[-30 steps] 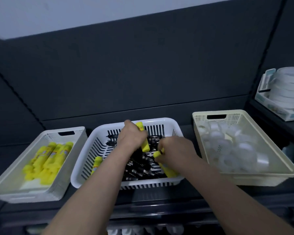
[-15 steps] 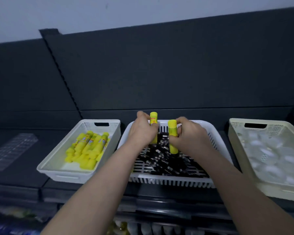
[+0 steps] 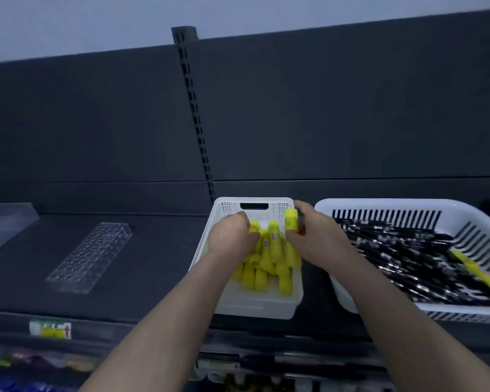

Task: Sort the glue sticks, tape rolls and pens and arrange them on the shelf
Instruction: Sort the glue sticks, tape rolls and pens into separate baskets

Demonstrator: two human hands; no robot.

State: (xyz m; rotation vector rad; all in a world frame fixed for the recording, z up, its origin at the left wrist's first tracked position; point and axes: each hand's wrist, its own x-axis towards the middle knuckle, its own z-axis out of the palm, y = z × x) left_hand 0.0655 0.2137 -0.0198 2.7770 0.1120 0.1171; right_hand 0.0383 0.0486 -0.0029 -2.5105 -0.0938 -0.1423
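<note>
Right hand grasping a yellow glue stick, long axis upright, over the rear right corner of the small white basket, whose heaped glue sticks lie mostly front-to-back, left hand curled round a second glue stick; adjacent slotted basket holds black pens.

Both hands have left the slotted pen basket for the small white basket on its left. The left hand has dropped onto the heap of glue sticks there, fingers curled; whether its own stick is still in its grip is unclear. The right hand now holds its glue stick upright at that basket's right rim. The view has swung left, bringing in a clear holder.
</note>
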